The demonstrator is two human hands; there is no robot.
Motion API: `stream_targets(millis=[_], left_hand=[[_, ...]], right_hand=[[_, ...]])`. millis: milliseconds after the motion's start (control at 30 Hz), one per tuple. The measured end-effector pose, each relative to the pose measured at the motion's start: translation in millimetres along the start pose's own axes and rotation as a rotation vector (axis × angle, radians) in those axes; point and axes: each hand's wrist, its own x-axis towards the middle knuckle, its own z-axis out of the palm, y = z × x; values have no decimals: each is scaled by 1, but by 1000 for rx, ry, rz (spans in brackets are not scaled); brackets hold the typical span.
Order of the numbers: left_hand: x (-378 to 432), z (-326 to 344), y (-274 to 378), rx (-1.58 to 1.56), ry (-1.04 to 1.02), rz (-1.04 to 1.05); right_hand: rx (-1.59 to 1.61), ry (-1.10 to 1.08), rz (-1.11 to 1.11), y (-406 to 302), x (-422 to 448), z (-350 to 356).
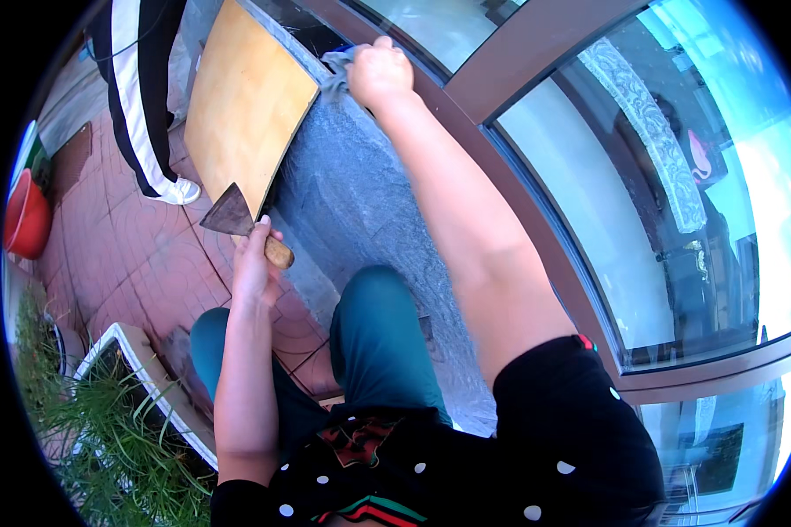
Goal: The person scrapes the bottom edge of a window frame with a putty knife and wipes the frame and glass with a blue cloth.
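My left hand (256,263) holds a putty knife (229,212) by its wooden handle, the broad worn blade pointing up and left in front of a tan board (250,92). My right hand (381,69) reaches far forward and grips a grey cloth (336,74) at the top of a grey stone-faced ledge (362,191), beside the brown window frame. The board leans against the ledge's far part. Something blue shows just behind the cloth; what it is cannot be told. The right fingers are partly hidden behind the back of the hand.
Another person's leg and white shoe (183,191) stand on the red paving (138,250) beyond the board. A red bucket (26,214) is at the far left. A white planter (171,402) with grassy plants sits at lower left. Glass panes (586,217) line the right.
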Motion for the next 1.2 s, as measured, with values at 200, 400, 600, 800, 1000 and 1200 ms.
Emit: stream_targets(millis=[200,400,600,800,1000,1200], left_hand=[[11,-9,-1,2,16,16],[-1,-1,-5,23,14,9],[-11,-6,-12,51,-30,-48],[-3,-2,-8,6,-17,-35],[-3,-5,4,32,5,-53],[10,-8,-1,12,-5,11]], right_hand=[[163,115,-78,17,-60,-43],[-60,262,111,78,-262,-138],[-221,184,216,77,-297,-132],[-349,168,163,50,-191,-74],[-155,163,186,0,-58,-9],[21,72,148,-16,26,18]])
